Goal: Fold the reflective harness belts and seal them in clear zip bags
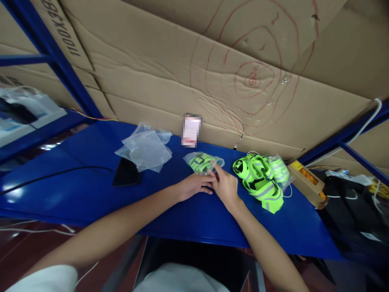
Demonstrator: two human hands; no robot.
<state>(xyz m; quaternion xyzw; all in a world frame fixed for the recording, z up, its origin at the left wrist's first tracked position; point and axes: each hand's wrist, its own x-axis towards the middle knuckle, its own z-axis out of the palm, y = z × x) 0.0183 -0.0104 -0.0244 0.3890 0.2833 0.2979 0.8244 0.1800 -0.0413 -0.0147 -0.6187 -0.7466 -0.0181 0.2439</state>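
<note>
We see one strap [199,162] bagged, right hand [225,184] pinching the bag [189,159], left hand [193,186] grip unclear; loose straps [269,192] toward the tabletop's [182,219] right edge, flat bags [148,150] toward its back.

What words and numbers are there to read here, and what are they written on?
"1100X38", black print on the upper-left cardboard; the picture's top edge cuts off the rest.
Red marks in the hand-drawn rings: one looks like a "2"; the others are unclear.
Phone screen: pixelated, unreadable.
Yellow label on the small carton: too small.
White tag at right: too blurred.
</note>
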